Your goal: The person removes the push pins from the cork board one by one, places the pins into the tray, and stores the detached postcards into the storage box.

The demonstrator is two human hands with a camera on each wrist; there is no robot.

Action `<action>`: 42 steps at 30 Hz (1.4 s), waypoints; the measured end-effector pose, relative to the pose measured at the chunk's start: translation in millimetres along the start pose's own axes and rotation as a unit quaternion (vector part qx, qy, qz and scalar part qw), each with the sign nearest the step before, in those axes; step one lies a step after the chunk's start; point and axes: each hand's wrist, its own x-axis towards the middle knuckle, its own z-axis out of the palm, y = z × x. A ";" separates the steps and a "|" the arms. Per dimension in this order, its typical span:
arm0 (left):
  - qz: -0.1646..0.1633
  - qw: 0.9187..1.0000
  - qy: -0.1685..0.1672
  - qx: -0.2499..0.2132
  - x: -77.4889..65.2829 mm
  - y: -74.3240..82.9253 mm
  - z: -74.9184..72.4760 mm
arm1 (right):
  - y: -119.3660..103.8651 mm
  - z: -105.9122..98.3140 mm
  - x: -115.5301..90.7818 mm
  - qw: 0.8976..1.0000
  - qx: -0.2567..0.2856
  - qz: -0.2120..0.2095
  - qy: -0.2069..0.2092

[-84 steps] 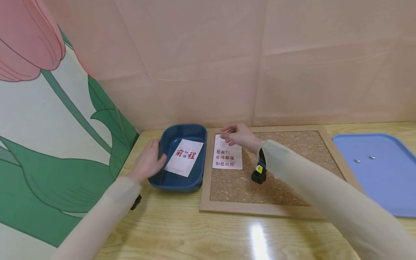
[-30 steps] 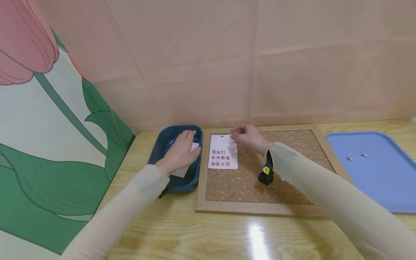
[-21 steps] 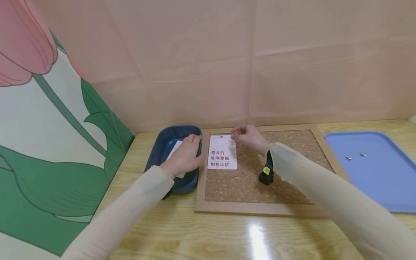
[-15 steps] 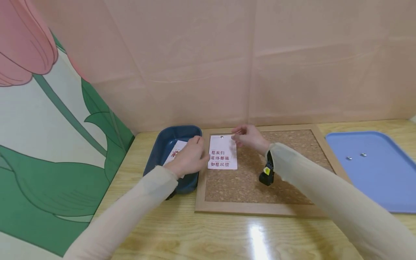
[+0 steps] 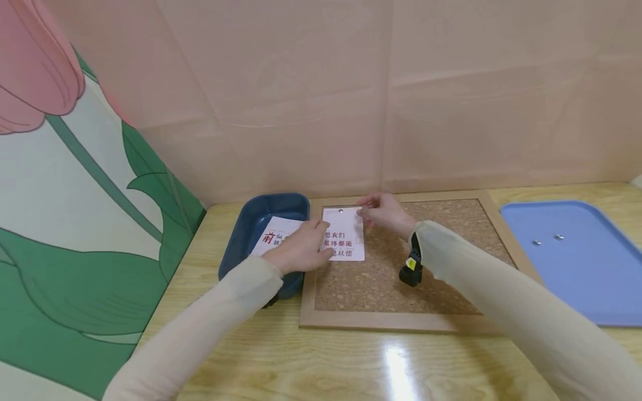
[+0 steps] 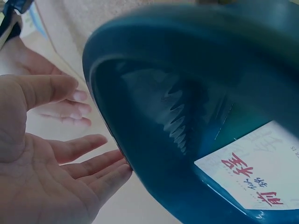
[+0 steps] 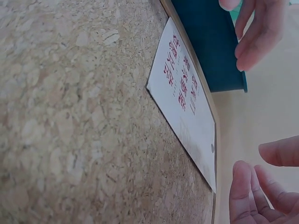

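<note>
A white card (image 5: 353, 228) with red characters lies at the upper left of the cork board (image 5: 381, 292); a small silvery dot (image 5: 341, 211) shows near its top edge. Beside the card's upper right corner is my right hand (image 5: 383, 214), thumb and fingers apart with nothing between them in the right wrist view. My left hand (image 5: 303, 245), fingers loosely extended, is over the right rim of the dark blue bin (image 5: 229, 245) and overlaps the card's left edge in the head view. Inside the bin lies a second white card (image 6: 261, 165), partly hidden by that hand.
On the right, a light blue tray (image 5: 577, 278) holds two small shiny metal pieces (image 5: 559, 237). The board's wooden frame (image 5: 401, 323) adjoins the bin. A pinkish cloth (image 5: 301, 100) hangs behind the wooden table (image 5: 281, 356).
My left hand has moved right from the bin's left side, across the bin, to the pinned card's left edge. My right hand has shifted slightly right, uncovering the card's top and the silvery dot.
</note>
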 end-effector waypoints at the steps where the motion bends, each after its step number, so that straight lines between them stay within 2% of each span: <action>1: -0.001 1.000 -0.002 0.001 0.6 0.6 0.4 | 0.0 0.2 -0.1 1.000 0.000 -0.001 0.001; 9: 0.000 1.000 -0.022 0.018 8.2 7.1 2.1 | 0.0 0.9 -0.7 1.000 -0.007 0.004 0.000; 16: 0.012 0.998 -0.057 0.034 9.3 11.3 3.8 | -1.0 1.6 0.0 1.000 -0.010 0.012 -0.014; 28: -0.013 0.989 -0.119 0.087 15.3 24.9 8.3 | -0.8 3.6 1.5 0.999 -0.026 0.021 -0.011; 31: -0.020 0.987 -0.133 0.087 16.7 28.8 8.7 | -1.1 3.7 2.0 0.999 -0.029 0.018 -0.010; 37: -0.060 0.982 -0.163 0.070 16.6 35.1 11.0 | 0.3 2.1 2.9 0.999 -0.034 0.018 -0.015; 42: -0.055 0.980 -0.160 0.100 17.5 39.6 16.3 | 2.6 2.2 5.1 0.999 -0.035 0.009 -0.015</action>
